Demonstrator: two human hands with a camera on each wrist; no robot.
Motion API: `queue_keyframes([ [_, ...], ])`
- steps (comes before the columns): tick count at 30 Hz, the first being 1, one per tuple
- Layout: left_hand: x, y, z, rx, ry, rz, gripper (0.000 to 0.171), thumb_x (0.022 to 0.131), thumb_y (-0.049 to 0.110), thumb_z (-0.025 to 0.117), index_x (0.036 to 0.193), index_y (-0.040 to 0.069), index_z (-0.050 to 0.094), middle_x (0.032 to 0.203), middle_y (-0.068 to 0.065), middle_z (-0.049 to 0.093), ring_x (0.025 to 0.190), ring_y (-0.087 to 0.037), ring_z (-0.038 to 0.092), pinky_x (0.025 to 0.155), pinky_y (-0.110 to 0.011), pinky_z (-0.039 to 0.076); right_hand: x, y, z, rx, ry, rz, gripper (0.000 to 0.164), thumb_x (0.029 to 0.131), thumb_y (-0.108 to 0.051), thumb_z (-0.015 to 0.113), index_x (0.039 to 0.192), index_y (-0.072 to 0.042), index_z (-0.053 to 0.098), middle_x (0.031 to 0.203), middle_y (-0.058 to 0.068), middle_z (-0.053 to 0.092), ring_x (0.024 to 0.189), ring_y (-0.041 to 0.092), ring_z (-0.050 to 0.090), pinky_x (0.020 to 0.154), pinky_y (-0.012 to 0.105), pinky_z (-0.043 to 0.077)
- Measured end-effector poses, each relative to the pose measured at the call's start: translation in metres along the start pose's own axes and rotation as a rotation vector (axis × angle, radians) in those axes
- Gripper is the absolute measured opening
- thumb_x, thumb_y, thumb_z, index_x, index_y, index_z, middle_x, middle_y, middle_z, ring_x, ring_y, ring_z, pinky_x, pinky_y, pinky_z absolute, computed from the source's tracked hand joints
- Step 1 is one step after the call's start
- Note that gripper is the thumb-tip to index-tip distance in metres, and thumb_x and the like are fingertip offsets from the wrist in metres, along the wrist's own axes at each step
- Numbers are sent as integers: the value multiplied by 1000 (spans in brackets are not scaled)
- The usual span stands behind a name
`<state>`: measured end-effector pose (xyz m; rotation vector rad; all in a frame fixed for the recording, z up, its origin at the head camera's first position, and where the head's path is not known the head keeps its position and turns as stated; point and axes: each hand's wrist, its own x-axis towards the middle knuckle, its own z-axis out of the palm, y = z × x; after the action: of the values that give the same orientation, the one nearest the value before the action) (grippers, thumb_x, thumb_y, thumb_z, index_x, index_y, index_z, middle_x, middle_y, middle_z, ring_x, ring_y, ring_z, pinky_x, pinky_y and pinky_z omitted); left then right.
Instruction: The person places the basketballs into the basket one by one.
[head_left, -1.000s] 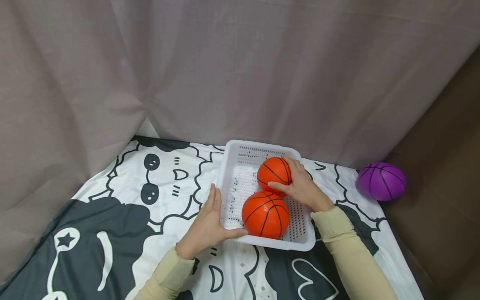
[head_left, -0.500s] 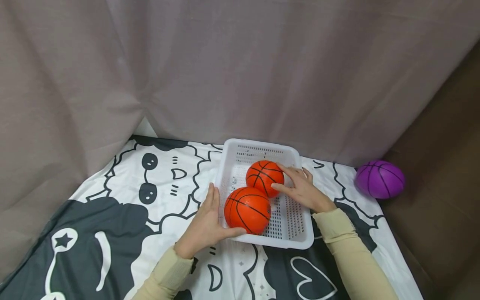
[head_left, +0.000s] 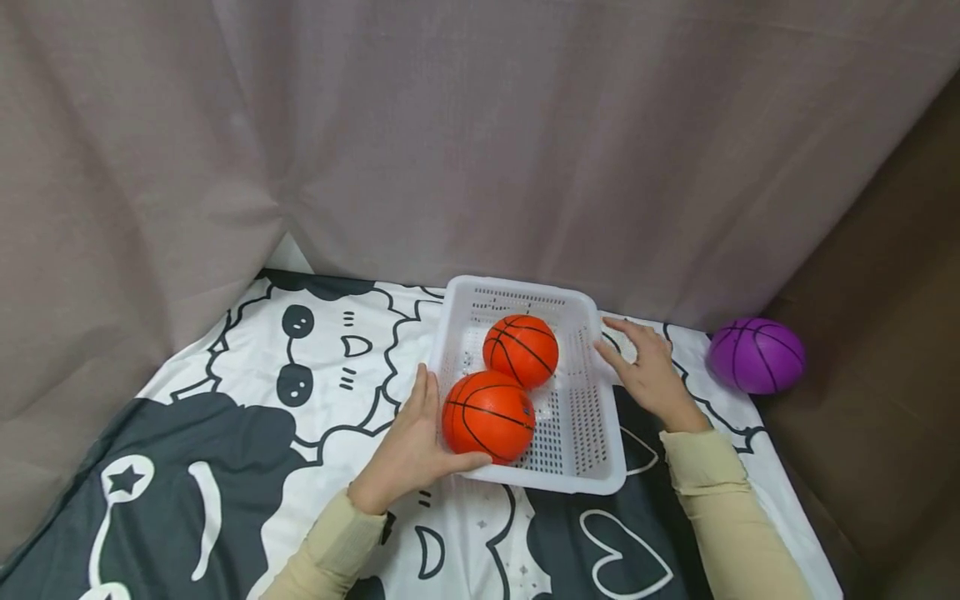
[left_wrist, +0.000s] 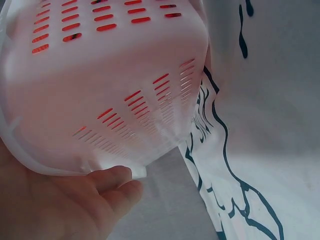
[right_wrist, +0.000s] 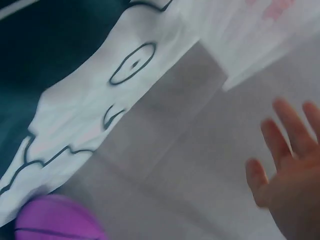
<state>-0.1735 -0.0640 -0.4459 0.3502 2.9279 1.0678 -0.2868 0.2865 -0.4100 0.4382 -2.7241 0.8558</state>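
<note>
A white perforated plastic basket (head_left: 573, 479) stands on the printed cloth with two orange toy basketballs inside. The nearer, larger basketball (head_left: 487, 421) lies in the front left corner; the farther basketball (head_left: 521, 350) sits just behind it. My left hand (head_left: 408, 446) spans the basket's front left corner, with straight fingers along the outside of the left wall and the thumb at the front rim. In the left wrist view its fingertips (left_wrist: 122, 187) lie just under the rim. My right hand (head_left: 654, 371), fingers spread and holding nothing, hovers beside the basket's right rim.
A purple toy basketball (head_left: 757, 356) lies at the cloth's right edge, beside the brown side panel (head_left: 885, 400). Behind the basket hangs a grey-brown curtain (head_left: 480, 150). The black and white cartoon cloth (head_left: 225, 433) covers the surface.
The right hand has let go of the farther basketball and moved right, out of the basket. Both orange basketballs have shifted left inside it. The left hand has stayed at the corner.
</note>
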Motion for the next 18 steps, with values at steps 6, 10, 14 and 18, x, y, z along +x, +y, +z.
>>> queue_keyframes([
  [6, 1, 1, 0, -22, -12, -4, 136, 62, 82, 67, 155, 3, 6, 161, -11, -12, 146, -33, 13, 111, -49, 27, -9, 33, -35, -71, 334, 120, 61, 90, -37, 66, 138, -3, 49, 147, 21, 40, 135, 40, 28, 104, 62, 15],
  [10, 1, 2, -1, -51, -4, 0, 136, 62, 79, 70, 155, 4, 5, 161, -9, -13, 146, -33, 13, 111, -48, 27, -18, 58, -59, -145, 378, 300, 82, 88, -44, 66, 150, -4, 30, 159, 20, 12, 144, 38, 5, 108, 63, 4],
  [14, 0, 3, -1, -63, -3, -2, 137, 62, 76, 73, 155, 3, 3, 160, -9, -14, 146, -32, 12, 112, -47, 26, -27, 85, -76, -203, 360, 453, 95, 86, -51, 64, 154, -5, 15, 160, 19, -8, 144, 36, -11, 108, 65, -4],
  [18, -1, 2, -2, -49, -6, 0, 137, 62, 77, 72, 154, 1, 3, 160, -11, -14, 146, -31, 11, 114, -44, 24, -36, 106, -82, -232, 320, 529, 102, 87, -54, 62, 155, -1, 7, 159, 20, -16, 144, 38, -16, 106, 69, -4],
])
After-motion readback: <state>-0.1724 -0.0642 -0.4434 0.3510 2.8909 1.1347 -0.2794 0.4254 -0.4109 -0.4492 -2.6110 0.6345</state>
